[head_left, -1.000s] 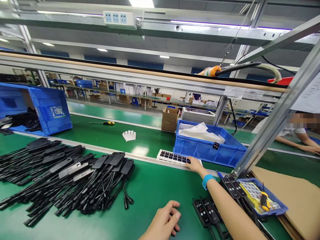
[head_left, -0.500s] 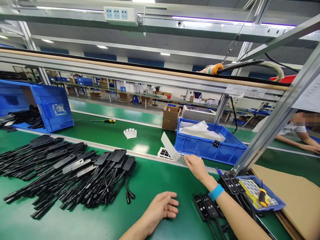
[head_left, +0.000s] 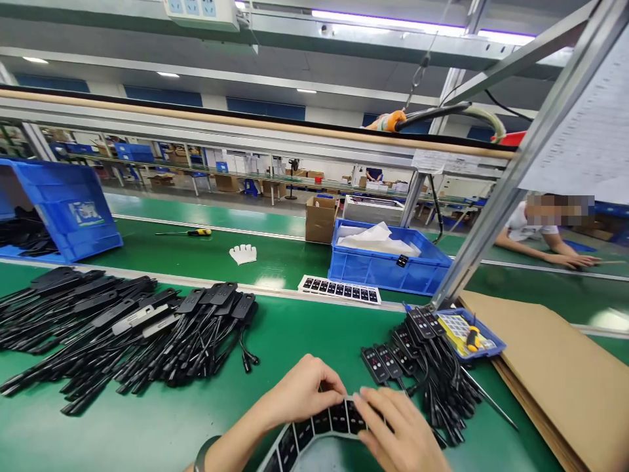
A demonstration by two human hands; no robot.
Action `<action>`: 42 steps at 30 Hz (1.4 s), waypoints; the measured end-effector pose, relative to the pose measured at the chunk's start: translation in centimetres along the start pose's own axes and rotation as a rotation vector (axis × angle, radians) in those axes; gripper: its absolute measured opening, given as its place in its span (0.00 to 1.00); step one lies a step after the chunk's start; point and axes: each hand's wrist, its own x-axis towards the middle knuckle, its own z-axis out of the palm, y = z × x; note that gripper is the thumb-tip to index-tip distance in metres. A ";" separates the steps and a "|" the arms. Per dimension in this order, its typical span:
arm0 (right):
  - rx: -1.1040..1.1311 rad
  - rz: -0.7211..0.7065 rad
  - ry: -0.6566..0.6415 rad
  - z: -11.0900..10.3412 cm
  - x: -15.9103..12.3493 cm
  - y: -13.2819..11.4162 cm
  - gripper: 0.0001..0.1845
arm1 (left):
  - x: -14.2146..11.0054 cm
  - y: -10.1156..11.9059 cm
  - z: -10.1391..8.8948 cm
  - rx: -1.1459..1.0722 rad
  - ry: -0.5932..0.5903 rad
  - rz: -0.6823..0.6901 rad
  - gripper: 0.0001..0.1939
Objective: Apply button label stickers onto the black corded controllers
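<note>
Both hands, left (head_left: 308,392) and right (head_left: 400,426), pinch a curved white-backed strip of black rectangular stickers (head_left: 322,423) at six o'clock. Pulling too hard could tear a sticker; the strip's bend could fold its adhesive onto itself.

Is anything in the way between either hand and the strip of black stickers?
Nothing visible is: the left hand pinches the upper edge of the sticker strip, and the right hand's fingers overlap its right part.
</note>
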 end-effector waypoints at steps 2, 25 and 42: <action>-0.051 0.115 0.017 -0.9 -0.1 -0.5 0.14 | -1.0 1.9 0.7 0.410 0.035 0.186 0.08; 0.618 0.733 -0.685 -0.1 -5.0 -6.2 0.10 | -7.7 -0.3 8.0 0.920 -0.198 0.055 0.08; 0.550 0.671 -0.821 -0.9 -4.6 -5.2 0.10 | -6.8 -1.3 9.7 1.016 -0.256 0.115 0.13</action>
